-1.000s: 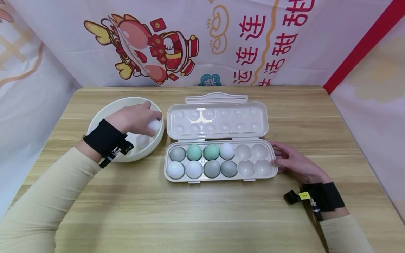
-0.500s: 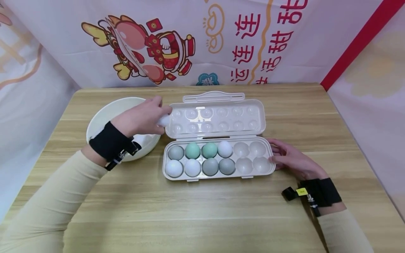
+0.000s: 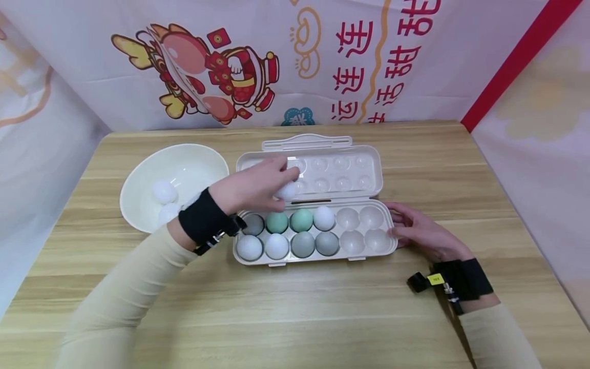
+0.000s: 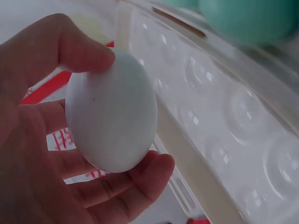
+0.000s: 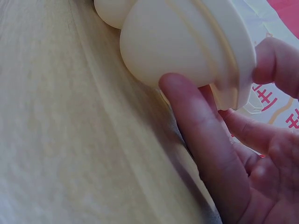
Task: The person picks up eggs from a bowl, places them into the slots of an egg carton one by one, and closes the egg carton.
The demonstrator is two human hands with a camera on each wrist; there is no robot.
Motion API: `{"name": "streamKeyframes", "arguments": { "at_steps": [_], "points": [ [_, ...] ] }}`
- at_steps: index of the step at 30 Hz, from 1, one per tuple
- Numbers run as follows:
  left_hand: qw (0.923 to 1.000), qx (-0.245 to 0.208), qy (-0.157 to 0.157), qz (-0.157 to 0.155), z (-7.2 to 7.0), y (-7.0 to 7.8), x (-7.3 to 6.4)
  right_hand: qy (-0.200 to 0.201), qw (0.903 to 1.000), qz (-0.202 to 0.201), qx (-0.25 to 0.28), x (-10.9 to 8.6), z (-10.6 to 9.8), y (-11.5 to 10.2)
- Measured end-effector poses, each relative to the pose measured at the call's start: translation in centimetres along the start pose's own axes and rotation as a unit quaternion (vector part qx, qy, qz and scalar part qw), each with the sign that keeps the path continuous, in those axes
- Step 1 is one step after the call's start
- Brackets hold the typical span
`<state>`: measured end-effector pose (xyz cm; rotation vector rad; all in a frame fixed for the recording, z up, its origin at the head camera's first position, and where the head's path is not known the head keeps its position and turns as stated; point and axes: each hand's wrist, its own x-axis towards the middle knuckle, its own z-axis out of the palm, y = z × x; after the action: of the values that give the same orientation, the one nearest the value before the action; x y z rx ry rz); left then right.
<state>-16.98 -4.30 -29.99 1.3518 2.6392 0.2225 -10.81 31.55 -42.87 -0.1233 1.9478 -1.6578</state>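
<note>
In the head view my left hand (image 3: 258, 185) is over the back left of an opened egg box (image 3: 352, 242), pinching a white egg (image 3: 287, 191). Thumb and fingertips hold this egg's sides in the left wrist view. Several eggs fill the box's left part: grey, green and white ones, such as a green egg (image 3: 302, 220). The cups at its right end hold no eggs. My right hand (image 3: 426, 233) grips the box's right end. Seen from the right wrist, a finger (image 5: 196, 126) lies against the underside of a cup and others touch the rim.
A white bowl (image 3: 193, 166) stands left of the box with a white egg (image 3: 164, 191) and at least one more inside, partly covered by my left wrist. The box's lid (image 3: 343, 179) lies folded back behind it. A printed cloth (image 3: 415, 97) hangs behind the wooden table (image 3: 295, 318).
My left hand has lifted the white egg out of the bowl and moved right, over the egg box. The right hand keeps its grip on the box's end. The view has shifted slightly.
</note>
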Motion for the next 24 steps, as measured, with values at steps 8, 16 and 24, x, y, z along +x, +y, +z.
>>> {"name": "streamKeyframes", "arguments": {
  "at_steps": [8, 16, 24],
  "points": [
    [0.9969, -0.012, 0.03, 0.072, 0.5, 2.8, 3.1, 0.013, 0.9997, 0.018, 0.004, -0.1, 0.2, -0.2],
    [0.9922, -0.045, 0.043, 0.108, 1.3, 5.1, 6.1, 0.011, 0.9998, 0.015, 0.002, -0.1, 0.1, -0.1],
    [0.9894, -0.086, 0.019, 0.116, 2.7, 6.8, 7.8, 0.01, 0.9997, 0.021, 0.005, -0.2, 0.1, -0.2]
  ]
}}
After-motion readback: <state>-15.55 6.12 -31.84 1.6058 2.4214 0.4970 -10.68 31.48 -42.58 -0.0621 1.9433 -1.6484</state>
